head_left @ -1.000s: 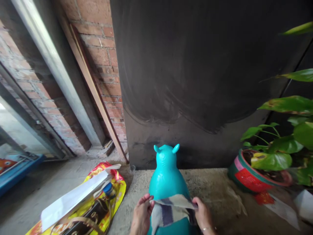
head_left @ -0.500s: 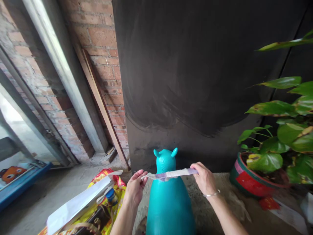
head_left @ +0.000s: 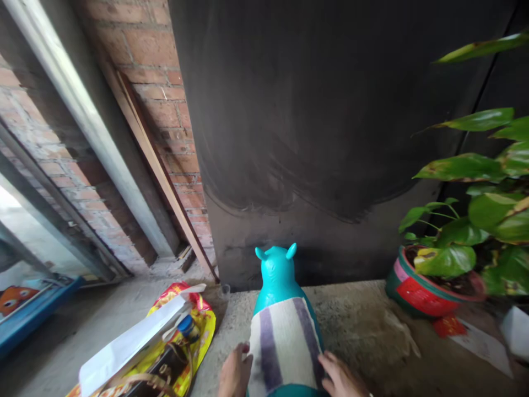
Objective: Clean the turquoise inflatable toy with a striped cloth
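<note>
Now a striped cloth (head_left: 285, 344) is lying flat over the back of a blue-green toy animal (head_left: 278, 270), which is sitting on the rough floor (head_left: 359, 320) close to a big dark board (head_left: 330, 121). The left hand (head_left: 235, 375) is pressing on the left edge of the cloth and the right hand (head_left: 341, 377) is pressing on its right edge, both with fingers spread flat and not curled around anything. A yellow and red bag (head_left: 165, 347) is lying just to the left, and a plant in a red pot (head_left: 430, 286) is standing well off to the right.
</note>
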Available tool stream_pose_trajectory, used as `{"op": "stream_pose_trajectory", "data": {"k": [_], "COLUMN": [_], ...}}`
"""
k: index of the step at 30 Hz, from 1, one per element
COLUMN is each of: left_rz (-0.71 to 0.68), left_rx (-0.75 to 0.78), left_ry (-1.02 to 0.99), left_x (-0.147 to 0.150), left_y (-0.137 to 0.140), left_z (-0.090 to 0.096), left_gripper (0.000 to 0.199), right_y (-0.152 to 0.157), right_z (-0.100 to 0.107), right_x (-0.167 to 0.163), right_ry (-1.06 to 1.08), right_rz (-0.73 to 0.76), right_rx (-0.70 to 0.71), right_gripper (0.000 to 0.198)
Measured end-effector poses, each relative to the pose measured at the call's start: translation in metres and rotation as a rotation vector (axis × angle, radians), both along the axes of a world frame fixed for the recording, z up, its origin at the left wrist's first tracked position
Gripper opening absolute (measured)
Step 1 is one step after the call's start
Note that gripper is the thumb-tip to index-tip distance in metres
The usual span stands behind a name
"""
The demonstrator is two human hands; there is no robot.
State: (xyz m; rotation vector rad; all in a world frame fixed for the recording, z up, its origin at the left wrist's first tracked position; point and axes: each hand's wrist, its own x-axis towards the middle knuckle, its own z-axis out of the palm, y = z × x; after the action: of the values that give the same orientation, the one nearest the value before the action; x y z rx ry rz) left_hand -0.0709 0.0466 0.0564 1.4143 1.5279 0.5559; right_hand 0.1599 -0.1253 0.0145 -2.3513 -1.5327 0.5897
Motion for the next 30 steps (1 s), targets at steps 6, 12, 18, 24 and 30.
{"op": "stream_pose_trajectory", "data": {"k": [6,12,18,24,30], "left_rz": [-0.038,-0.009,-0.054,-0.097,-0.286], "left_rx": [0.102,0.136,0.196,0.284,0.410], "left_ry": [-0.016,0.152,0.158,0.250,0.741], "left_x": [0.043,0.080,0.108,0.113,0.090], "left_y": [0.005,0.001,0.034,0.045,-0.002], "left_z": [-0.040,-0.102,-0.095,-0.105,-0.117], "left_gripper": [0.019,0.046,0.058,0.058,0.051], "right_y": [0.083,0.114,0.145,0.160,0.110], "right_z": [0.021,-0.058,-0.072,-0.064,-0.095], "right_x": [-0.009,-0.033,-0.019,-0.015,-0.040], "right_ry": [-0.137,-0.192,-0.277,-0.320,-0.443], "right_rz": [-0.084,-0.086,-0.174,-0.192,-0.284], "right_rx": [0.289,0.152,0.187,0.137,0.168], "right_gripper": [0.051,0.055,0.057,0.054,0.050]}}
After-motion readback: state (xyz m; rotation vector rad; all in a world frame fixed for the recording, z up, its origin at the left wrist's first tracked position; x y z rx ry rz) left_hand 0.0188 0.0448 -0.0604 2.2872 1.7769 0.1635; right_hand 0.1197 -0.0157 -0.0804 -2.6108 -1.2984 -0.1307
